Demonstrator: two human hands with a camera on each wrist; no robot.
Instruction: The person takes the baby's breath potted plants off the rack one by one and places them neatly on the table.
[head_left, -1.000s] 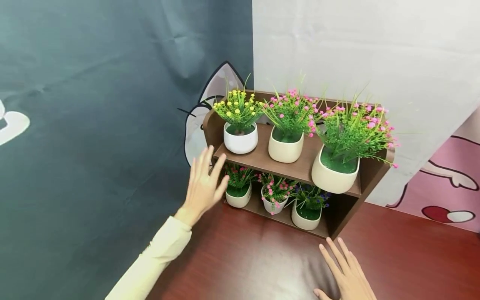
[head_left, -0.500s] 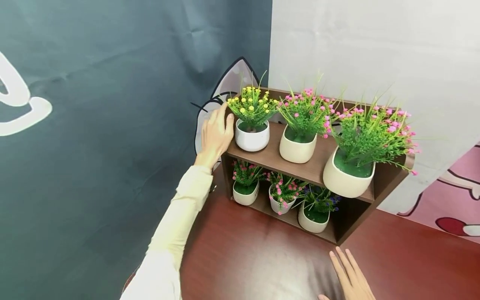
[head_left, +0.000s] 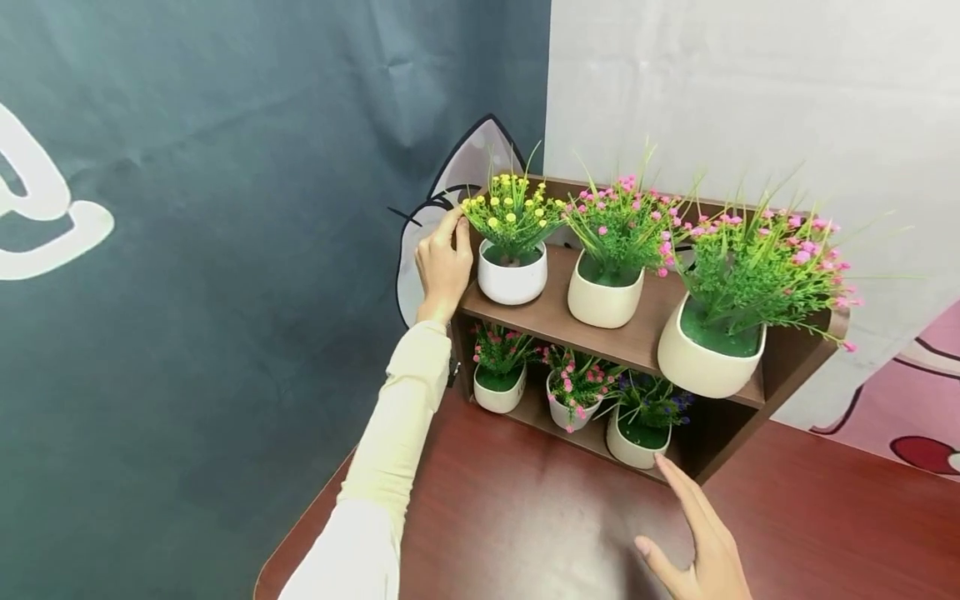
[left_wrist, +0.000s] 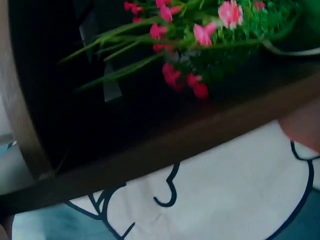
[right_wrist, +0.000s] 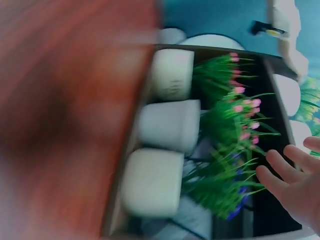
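A brown two-tier wooden shelf (head_left: 555,333) holds potted artificial flowers. On its upper tier stand a white pot with yellow flowers (head_left: 512,279) and two cream pots with pink flowers, the nearer one (head_left: 711,358) at the right. My left hand (head_left: 444,262) holds the top of the shelf's left side panel, beside the yellow-flowered pot; some fingers are hidden behind it. My right hand (head_left: 701,533) is spread over the table, in front of the shelf's lower right corner, thumb apart and holding nothing. In the right wrist view its fingers (right_wrist: 285,167) extend toward the shelf.
The lower tier bears a cream pot (head_left: 500,394) with pink flowers, a white pot (head_left: 573,412) and a cream pot with blue flowers (head_left: 637,442). The shelf stands on a reddish-brown table (head_left: 525,517) before a dark teal backdrop (head_left: 247,250) and a white one (head_left: 750,92).
My left hand has risen from in front of the shelf to its left side panel, and its fingers have bent there. My right hand has turned, thumb now apart. The view has shifted left.
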